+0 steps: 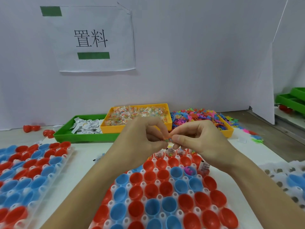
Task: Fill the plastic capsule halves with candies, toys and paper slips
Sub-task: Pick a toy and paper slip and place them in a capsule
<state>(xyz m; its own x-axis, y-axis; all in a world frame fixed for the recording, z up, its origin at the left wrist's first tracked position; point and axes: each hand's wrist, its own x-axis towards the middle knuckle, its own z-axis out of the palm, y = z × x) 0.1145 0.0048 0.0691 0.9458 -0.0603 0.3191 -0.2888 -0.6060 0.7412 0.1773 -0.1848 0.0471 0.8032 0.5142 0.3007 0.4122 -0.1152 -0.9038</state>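
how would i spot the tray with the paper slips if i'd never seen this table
Look below the white wall sign to the row of three shallow plastic trays along the back of the table. The green plastic tray is the leftmost, beside the yellow candy tray. It alone is green and holds white printed paper slips.

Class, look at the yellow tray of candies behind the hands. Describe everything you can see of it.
The yellow tray is a shallow rectangular bin that looks like plastic, with low straight walls. It is heaped with small clear packets of multicoloured candies. It lies flat at the back of the table, near the white wall, its left end overlapping the green tray of paper slips. A second yellow tray of plastic toys sits to its right. The left hand hides part of its front wall.
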